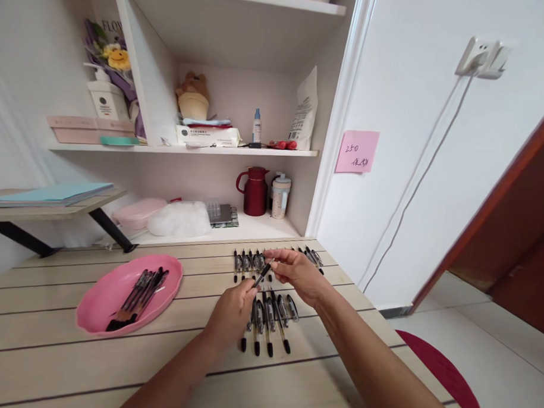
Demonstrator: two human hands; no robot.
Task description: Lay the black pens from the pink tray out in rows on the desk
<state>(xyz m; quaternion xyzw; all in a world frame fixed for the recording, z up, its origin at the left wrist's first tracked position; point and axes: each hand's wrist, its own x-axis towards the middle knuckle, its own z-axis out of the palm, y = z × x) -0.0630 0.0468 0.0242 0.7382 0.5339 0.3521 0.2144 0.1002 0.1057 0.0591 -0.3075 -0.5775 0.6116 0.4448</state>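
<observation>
Both my hands meet over the wooden table (48, 351) and pinch one black pen (263, 274) between them. My left hand (231, 312) grips its lower end, my right hand (296, 275) holds its upper end. Beneath the hands lies a near row of several black pens (271, 323), with a far row of pens (248, 262) behind. A pink oval tray (99, 305) at the left holds several more black pens (139, 290).
Shelves at the back carry a red thermos jug (255, 191), a spotted cup (280, 196), a plush bear (193, 95), a tissue pack (207, 135) and a white bag (304, 110). A pink sticky note (356, 151) hangs on the wall. The table edge drops off at the right.
</observation>
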